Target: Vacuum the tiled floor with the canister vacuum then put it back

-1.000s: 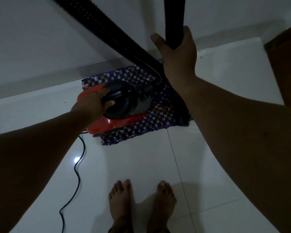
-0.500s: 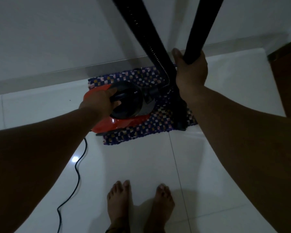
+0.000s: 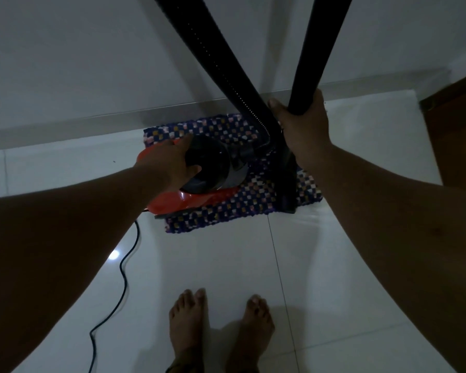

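Checkered mat (image 3: 256,195) under vacuum (image 3: 199,184), cord (image 3: 119,292) trailing

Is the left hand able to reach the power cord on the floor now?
Probably not at once: the left hand grips the canister vacuum, while the power cord lies unobstructed lower on the tiled floor.

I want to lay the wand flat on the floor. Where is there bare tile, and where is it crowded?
Bare tile lies between the mat and the feet, and right of the mat toward the wooden door. Left of the vacuum is a strip of tile along the wall. The cord snakes over the left front tile. The mat itself is crowded by vacuum, hose and wand.
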